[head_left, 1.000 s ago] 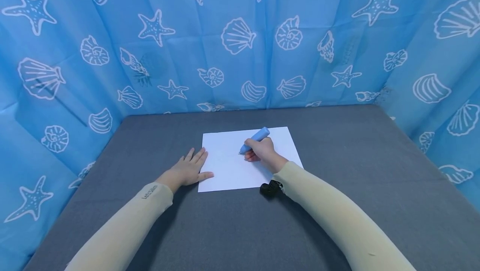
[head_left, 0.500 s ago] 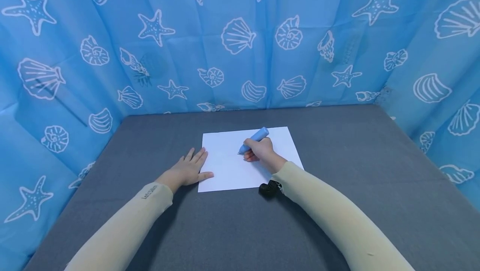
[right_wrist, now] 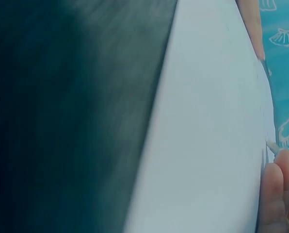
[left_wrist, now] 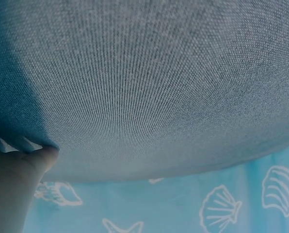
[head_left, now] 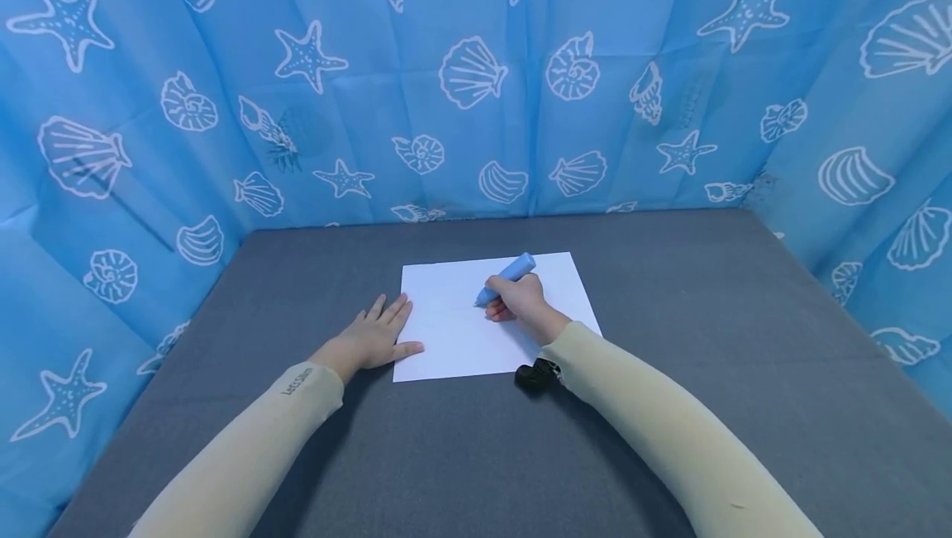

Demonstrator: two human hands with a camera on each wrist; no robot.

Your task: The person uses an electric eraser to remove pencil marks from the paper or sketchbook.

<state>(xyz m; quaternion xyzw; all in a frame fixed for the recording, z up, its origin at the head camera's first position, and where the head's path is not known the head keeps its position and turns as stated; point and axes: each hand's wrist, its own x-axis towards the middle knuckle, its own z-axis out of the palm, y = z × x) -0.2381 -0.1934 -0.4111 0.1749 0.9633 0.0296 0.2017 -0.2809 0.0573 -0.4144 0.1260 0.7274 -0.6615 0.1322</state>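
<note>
A sheet of white paper (head_left: pixel 439 340) lies on the grey cloth. My right hand (head_left: pixel 524 300) pinches a thick light blue pen (head_left: pixel 515 267), tilted with its narrow tip down at the middle of the sheet. Any mark under the tip is too faint to make out. My left hand (head_left: pixel 372 338) lies spread with straight fingers, its fingertips and thumb on the paper's left edge. In the right wrist view, fingers (right_wrist: pixel 274 191) curl beside the pen's tip (right_wrist: pixel 272 145), above the paper (right_wrist: pixel 198 116). The left wrist view shows only part of the left hand (left_wrist: pixel 16 174).
Grey cloth (head_left: pixel 669 290) covers the table around the sheet. A blue curtain (head_left: pixel 461 141) with white shells and starfish hangs along the back and sides. Under the right wrist sits a small black object (head_left: pixel 535 377), beside the sleeve's cuff.
The pen's tip has shifted a little left and then back right across the paper with my right hand. My left hand stays where it was.
</note>
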